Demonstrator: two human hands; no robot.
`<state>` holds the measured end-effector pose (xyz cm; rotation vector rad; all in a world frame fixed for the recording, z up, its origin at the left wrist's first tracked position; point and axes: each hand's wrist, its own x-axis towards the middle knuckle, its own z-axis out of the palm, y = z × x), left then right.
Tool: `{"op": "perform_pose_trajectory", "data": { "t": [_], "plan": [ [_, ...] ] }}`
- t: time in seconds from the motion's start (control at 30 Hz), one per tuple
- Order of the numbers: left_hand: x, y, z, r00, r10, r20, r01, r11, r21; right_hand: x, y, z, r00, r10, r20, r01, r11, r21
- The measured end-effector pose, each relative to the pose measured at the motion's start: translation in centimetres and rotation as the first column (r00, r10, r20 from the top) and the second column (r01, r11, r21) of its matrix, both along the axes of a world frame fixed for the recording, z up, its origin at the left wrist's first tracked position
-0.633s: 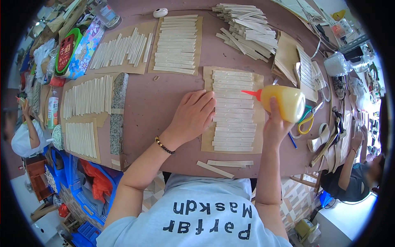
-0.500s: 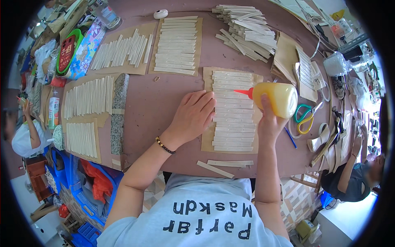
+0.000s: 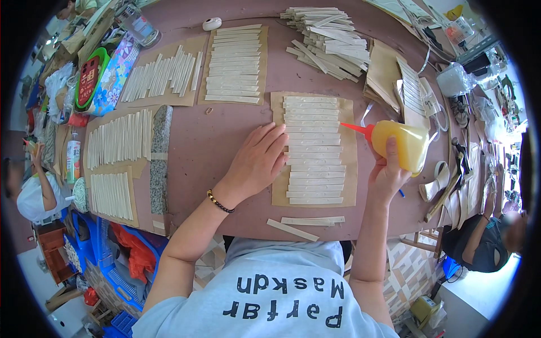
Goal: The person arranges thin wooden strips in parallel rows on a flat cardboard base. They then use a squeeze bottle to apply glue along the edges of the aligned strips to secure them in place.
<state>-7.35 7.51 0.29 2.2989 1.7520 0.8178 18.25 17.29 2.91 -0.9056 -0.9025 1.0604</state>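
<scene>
Grasping a yellow bottle (image 3: 410, 145), the right hand (image 3: 389, 176) has fingers partly hidden; the left hand (image 3: 253, 164) lies unclenched, palm unseen.

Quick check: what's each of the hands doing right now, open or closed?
Left hand: open, palm down, over the left margin of the card.
Right hand: closed around the bottle.

floor (image 3: 408, 266): patterned tiles | worktable (image 3: 217, 135): brown | wooden stool (image 3: 424, 241): partly hidden | light: bright
</scene>
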Motion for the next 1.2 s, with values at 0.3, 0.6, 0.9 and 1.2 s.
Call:
{"op": "perform_pose_trajectory", "data": {
  "t": [0.3,0.6,0.9,1.2],
  "plan": [
    [0.2,-1.1,0.2,1.000,0.006,0.014,-0.006,0.999,-0.036,-0.8,-0.1,-1.1,0.999,0.047,0.015,-0.046,0.997,-0.055],
    [0.4,-1.0,-0.2,0.999,0.015,-0.053,-0.015,1.000,-0.006,-4.0,-1.0,-2.2,0.983,0.183,-0.014,-0.184,0.981,-0.057],
    [0.3,-1.2,-0.7,1.000,0.019,-0.018,-0.020,1.000,-0.002,-7.2,-1.6,-1.2,0.952,0.241,0.190,-0.237,0.970,-0.047],
    [0.3,-1.1,-0.7,1.000,0.014,-0.018,-0.013,1.000,0.010,-6.1,-1.6,-1.1,0.936,0.231,0.267,-0.230,0.973,-0.036]
  ]
}}
